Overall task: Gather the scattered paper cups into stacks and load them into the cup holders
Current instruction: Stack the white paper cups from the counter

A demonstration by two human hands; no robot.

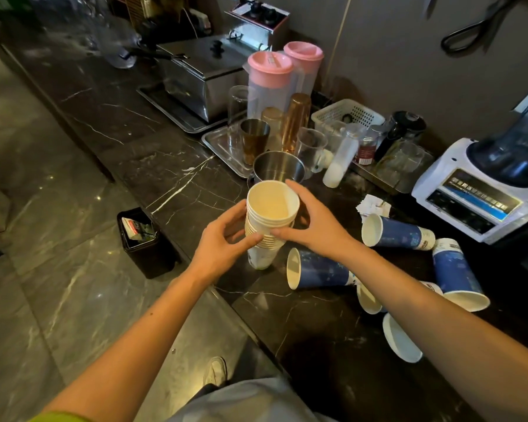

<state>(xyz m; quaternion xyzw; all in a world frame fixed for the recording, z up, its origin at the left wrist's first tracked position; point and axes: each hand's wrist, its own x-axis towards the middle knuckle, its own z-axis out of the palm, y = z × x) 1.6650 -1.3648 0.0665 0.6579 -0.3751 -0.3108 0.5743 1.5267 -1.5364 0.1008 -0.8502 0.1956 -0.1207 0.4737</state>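
A stack of white paper cups (270, 208) stands upright near the front edge of the dark marble counter (165, 153). My left hand (226, 239) grips the stack from the left and my right hand (313, 222) grips it from the right, fingertips meeting at its front. Several blue paper cups lie on their sides to the right: one (320, 269) just under my right wrist, one (397, 233) further back, one (456, 275) near the blender, and more partly hidden by my right forearm. No cup holder is in view.
A steel cup (279, 167) stands right behind the stack. A metal tray (220, 147) holds shakers and glasses, with two pink-lidded pitchers (270, 77) behind. A white blender (482, 190) stands at the right. A black bin (144, 239) sits on the floor below the counter edge.
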